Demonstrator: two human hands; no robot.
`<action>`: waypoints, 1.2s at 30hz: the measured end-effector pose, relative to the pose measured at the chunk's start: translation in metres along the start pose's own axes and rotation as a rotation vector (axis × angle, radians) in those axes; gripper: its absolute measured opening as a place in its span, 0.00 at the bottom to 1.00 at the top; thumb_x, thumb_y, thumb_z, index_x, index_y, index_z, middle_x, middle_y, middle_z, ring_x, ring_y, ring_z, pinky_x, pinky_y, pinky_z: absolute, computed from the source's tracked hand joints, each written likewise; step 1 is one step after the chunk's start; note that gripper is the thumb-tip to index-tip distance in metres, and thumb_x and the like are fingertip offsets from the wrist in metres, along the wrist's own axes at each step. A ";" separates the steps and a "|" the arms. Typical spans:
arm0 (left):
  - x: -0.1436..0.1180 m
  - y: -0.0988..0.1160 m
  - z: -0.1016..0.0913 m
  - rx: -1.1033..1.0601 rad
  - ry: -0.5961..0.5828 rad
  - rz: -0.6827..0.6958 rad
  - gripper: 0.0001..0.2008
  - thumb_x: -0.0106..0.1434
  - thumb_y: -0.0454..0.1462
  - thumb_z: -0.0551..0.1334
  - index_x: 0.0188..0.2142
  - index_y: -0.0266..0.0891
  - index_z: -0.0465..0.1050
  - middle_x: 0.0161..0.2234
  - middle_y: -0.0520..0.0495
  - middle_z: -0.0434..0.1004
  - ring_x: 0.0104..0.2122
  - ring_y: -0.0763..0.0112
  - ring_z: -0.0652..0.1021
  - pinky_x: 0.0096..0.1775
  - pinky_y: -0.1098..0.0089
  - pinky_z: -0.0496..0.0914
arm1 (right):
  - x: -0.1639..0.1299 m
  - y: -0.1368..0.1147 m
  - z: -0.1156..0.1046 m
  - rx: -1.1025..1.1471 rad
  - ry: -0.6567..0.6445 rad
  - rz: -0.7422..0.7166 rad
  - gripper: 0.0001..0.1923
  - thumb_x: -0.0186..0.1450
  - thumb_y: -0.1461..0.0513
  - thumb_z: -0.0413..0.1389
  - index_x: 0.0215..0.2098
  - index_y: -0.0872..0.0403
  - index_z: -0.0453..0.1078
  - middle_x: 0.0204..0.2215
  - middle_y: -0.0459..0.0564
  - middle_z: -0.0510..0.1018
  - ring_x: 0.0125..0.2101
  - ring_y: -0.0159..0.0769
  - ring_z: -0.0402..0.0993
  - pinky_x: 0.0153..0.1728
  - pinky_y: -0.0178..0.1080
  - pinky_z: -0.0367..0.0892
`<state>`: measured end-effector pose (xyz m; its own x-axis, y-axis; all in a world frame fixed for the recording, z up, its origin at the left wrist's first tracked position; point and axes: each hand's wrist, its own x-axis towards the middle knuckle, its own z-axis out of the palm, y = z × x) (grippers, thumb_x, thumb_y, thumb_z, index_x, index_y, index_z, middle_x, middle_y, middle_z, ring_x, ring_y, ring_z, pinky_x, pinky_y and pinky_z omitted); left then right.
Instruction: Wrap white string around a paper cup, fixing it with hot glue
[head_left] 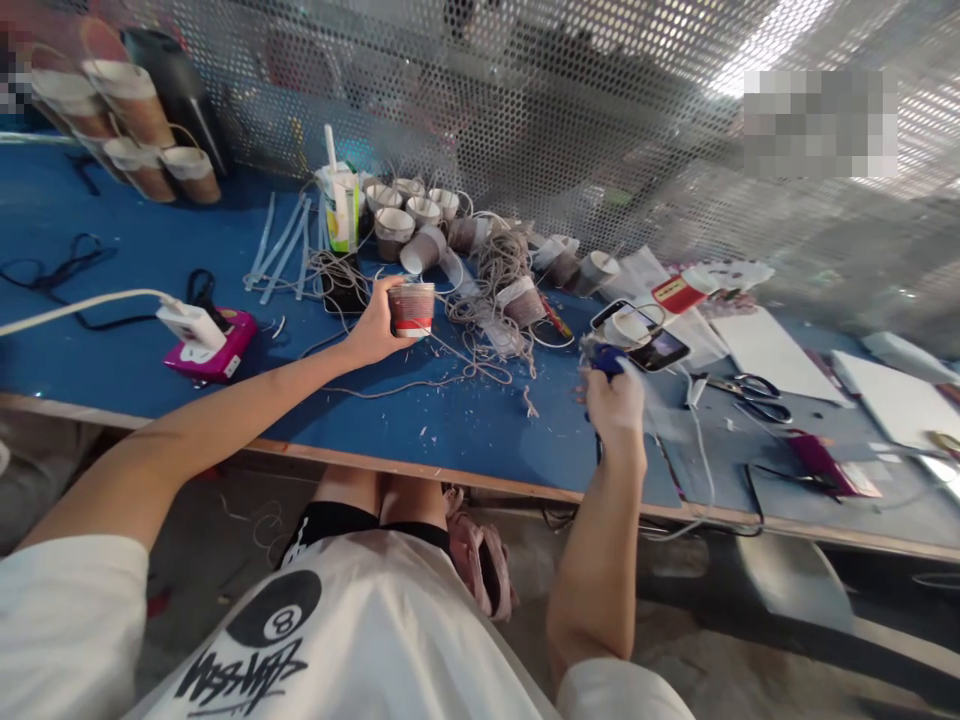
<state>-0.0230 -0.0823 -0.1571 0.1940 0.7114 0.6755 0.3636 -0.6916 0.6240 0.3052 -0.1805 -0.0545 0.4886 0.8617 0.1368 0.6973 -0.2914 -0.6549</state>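
Note:
My left hand [376, 325] is closed around a paper cup [412, 308] above the table. Grey-brown cord is wound round the cup's upper part, while a red band and white paper show lower down. A loose length of cord [469, 372] trails from near it toward a tangled heap [504, 262]. At the right, my right hand [616, 398] grips a blue tool [606, 360], blurred by motion, that looks like a glue gun. Just behind it, a white cup [628, 328] lies over a phone [660, 350].
Several cord-wrapped cups [394, 228] stand behind, near a drink carton [343, 215] with a straw. Clear glue sticks [283, 250] and a magenta power socket [214, 345] lie left. Black scissors [754, 395] and a white cable [703, 460] are at right. Perforated metal [525, 110] backs the table.

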 end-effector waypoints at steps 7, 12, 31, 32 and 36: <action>0.003 0.000 -0.004 0.080 0.042 0.099 0.43 0.52 0.40 0.73 0.62 0.49 0.52 0.55 0.41 0.62 0.55 0.52 0.71 0.55 0.51 0.73 | 0.000 -0.060 0.021 0.823 -0.587 -0.260 0.12 0.55 0.53 0.61 0.25 0.54 0.71 0.08 0.39 0.62 0.07 0.24 0.52 0.07 0.31 0.48; 0.001 0.002 -0.003 0.061 0.057 0.051 0.44 0.52 0.50 0.73 0.63 0.48 0.54 0.57 0.40 0.59 0.57 0.54 0.69 0.55 0.55 0.74 | -0.005 -0.071 0.065 0.719 -0.693 -0.290 0.18 0.50 0.50 0.68 0.20 0.53 0.71 0.08 0.40 0.64 0.07 0.26 0.57 0.07 0.32 0.55; 0.001 0.012 -0.005 0.107 0.080 0.065 0.43 0.55 0.60 0.67 0.63 0.47 0.56 0.55 0.40 0.64 0.55 0.56 0.71 0.54 0.56 0.73 | -0.015 -0.055 0.099 0.600 -0.689 -0.218 0.16 0.52 0.54 0.64 0.17 0.51 0.64 0.07 0.41 0.64 0.08 0.28 0.58 0.09 0.35 0.58; 0.001 0.012 -0.005 0.112 0.082 0.065 0.43 0.55 0.61 0.67 0.62 0.46 0.56 0.55 0.40 0.64 0.55 0.56 0.71 0.54 0.56 0.73 | -0.015 -0.055 0.098 0.602 -0.690 -0.224 0.15 0.52 0.54 0.64 0.17 0.51 0.64 0.07 0.41 0.64 0.08 0.29 0.58 0.09 0.35 0.58; 0.002 0.014 -0.005 0.140 0.079 0.061 0.42 0.56 0.61 0.66 0.62 0.46 0.56 0.55 0.40 0.65 0.55 0.56 0.71 0.54 0.55 0.72 | -0.014 -0.056 0.098 0.608 -0.680 -0.227 0.14 0.52 0.56 0.62 0.18 0.51 0.64 0.07 0.41 0.64 0.08 0.29 0.58 0.09 0.34 0.57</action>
<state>-0.0226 -0.0912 -0.1452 0.1491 0.6531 0.7425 0.4781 -0.7049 0.5240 0.2074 -0.1355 -0.0926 -0.1711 0.9848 -0.0290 0.2512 0.0151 -0.9678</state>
